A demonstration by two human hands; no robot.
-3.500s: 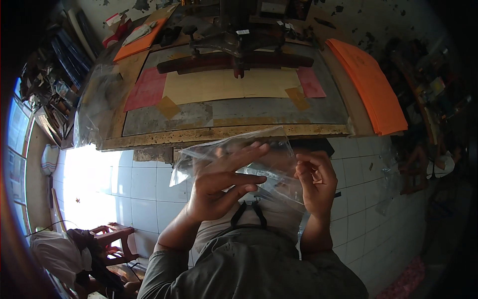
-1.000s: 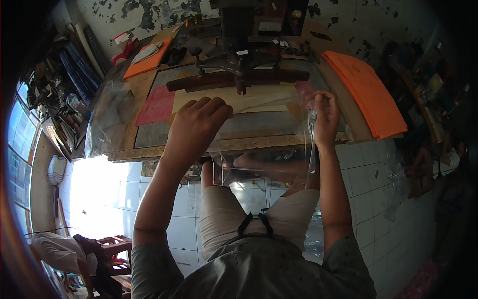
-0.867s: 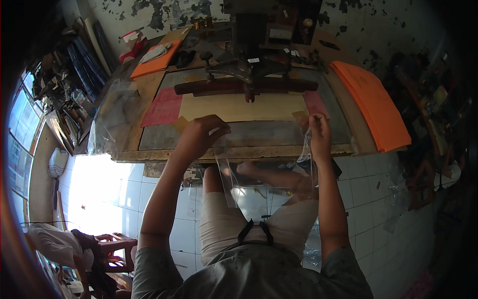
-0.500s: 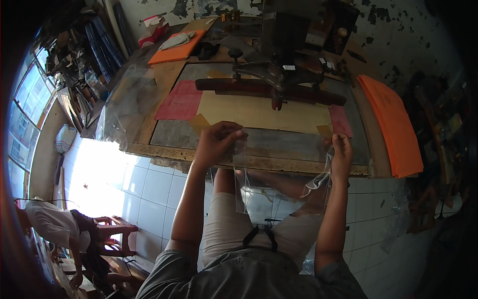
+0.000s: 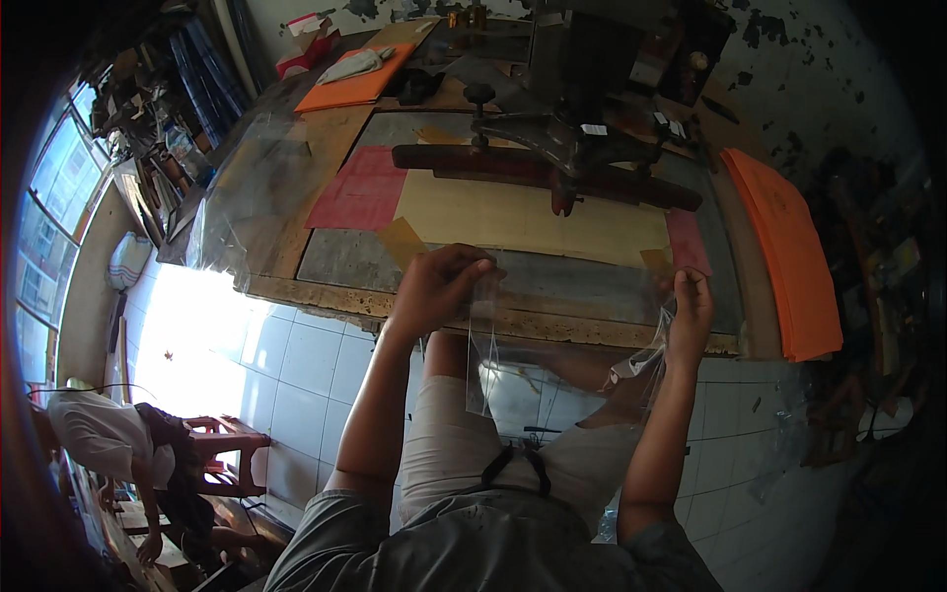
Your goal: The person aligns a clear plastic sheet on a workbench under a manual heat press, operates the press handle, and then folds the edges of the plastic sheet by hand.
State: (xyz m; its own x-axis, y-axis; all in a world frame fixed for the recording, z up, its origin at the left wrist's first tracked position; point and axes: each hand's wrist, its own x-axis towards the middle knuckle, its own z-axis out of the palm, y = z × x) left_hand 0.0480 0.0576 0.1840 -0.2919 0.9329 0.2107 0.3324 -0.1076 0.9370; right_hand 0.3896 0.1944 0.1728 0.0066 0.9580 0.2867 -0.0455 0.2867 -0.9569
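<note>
We hold a clear plastic sheet (image 5: 564, 340) between our two hands, in front of the near edge of the desk (image 5: 314, 293) and above our lap. Our left hand (image 5: 430, 289) is closed in a pinch, thumb against fingers, at the sheet's upper left corner. Our right hand (image 5: 693, 308) pinches the other upper corner, fingertips together – the plastic bunches and shines just below it. Between the hands the sheet hangs down, and through it we see the desk edge, the tiled floor and our legs.

On the desk, beyond the hands, a long yellow paper (image 5: 523, 217) lies on a grey plate (image 5: 330, 259), with a pink paper (image 5: 357, 187) at its left end and another at its right. Brown tape (image 5: 401, 243) sits at its near left corner. A dark metal press (image 5: 564, 156) stands over the paper's far side. An orange stack (image 5: 784, 259) lies along the desk's right side – near our right hand, but apart from it.
</note>
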